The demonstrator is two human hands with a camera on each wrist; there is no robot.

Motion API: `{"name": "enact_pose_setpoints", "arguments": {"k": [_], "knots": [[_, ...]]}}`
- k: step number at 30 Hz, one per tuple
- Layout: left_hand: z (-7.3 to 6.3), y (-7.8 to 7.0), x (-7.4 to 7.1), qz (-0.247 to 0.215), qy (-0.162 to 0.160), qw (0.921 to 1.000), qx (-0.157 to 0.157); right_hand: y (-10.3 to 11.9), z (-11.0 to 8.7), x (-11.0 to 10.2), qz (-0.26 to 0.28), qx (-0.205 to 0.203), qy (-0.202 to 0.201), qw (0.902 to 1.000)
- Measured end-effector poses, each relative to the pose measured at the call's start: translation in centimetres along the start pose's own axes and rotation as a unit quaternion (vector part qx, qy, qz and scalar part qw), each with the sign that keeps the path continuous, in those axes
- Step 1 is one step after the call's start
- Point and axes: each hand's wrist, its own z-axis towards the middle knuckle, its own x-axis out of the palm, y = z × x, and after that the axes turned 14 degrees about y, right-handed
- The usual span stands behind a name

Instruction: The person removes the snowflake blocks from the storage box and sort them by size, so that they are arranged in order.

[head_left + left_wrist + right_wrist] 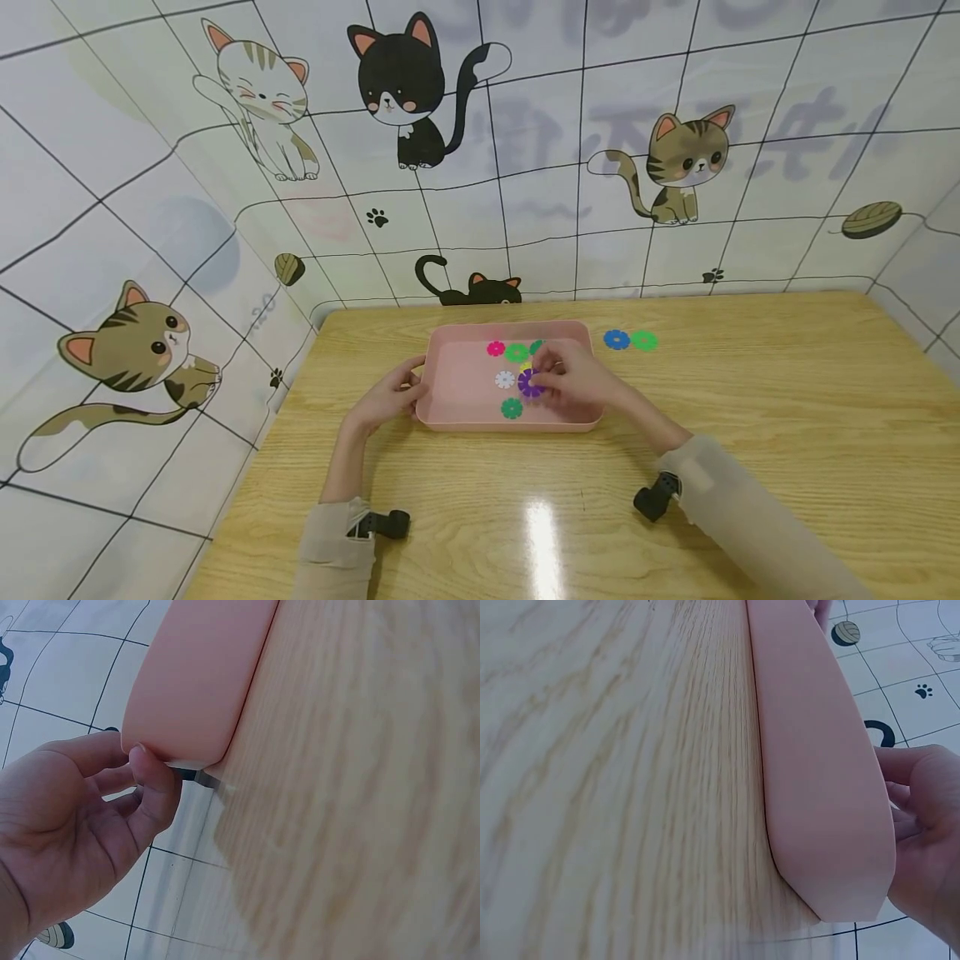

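A shallow pink tray (461,387) lies on the wooden table, holding several toothed snowflake discs. My left hand (388,398) grips the tray's left end; in the left wrist view, its thumb and fingers (156,780) are curled at the tray's corner. Over the right part of the tray, my right hand (573,377) pinches a purple snowflake disc (529,384) with thumb and fingertips. Around it lie a white disc (505,380), a pink disc (496,348), green discs (516,353) and a partly covered yellow disc. The tray wall (817,772) hides the right fingertips in the right wrist view.
A blue disc (617,339) and a light green disc (644,340) lie on the table (750,400) right of the tray. Behind the table stands a wall (540,192) covered with cat drawings. Each wrist wears a small black camera (392,524).
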Motion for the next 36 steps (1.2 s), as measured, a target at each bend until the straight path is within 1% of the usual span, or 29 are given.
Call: {"name": "enact_pose_setpoints", "arguments": {"k": [6,10,13,17,22,25,30,36], "knots": [[0.1,0.2,-0.2,-0.004,0.002,1.0,-0.001,0.4,-0.5,-0.4,0.052,0.039,-0.015,0.9978],[0.2,0.3,-0.3,-0.003,0.003,1.0,0.001,0.3,-1.1,-1.0,0.059,0.053,-0.033,0.9963],[0.2,0.4,-0.3,-0.001,0.003,1.0,0.002,0.0,-1.5,-1.6,0.057,0.052,-0.045,0.996],[0.2,0.4,-0.3,-0.001,0.002,1.0,0.0,-0.4,-2.1,-2.4,0.064,0.041,-0.06,0.9952],[0.2,0.3,-0.2,-0.009,0.001,1.0,0.0,-0.8,-2.9,-3.6,0.069,0.038,-0.093,0.9926],[0.2,0.4,-0.2,-0.01,0.001,0.9999,-0.001,-0.9,-3.4,-4.5,0.074,0.041,-0.115,0.9897],[0.2,0.5,-0.3,-0.008,0.003,1.0,0.0,-1.2,-4.6,-6.2,0.059,0.059,-0.149,0.9853],[0.1,0.5,-0.3,-0.004,0.003,1.0,0.001,-2.3,-6.5,-8.2,0.061,0.063,-0.168,0.9819]]}}
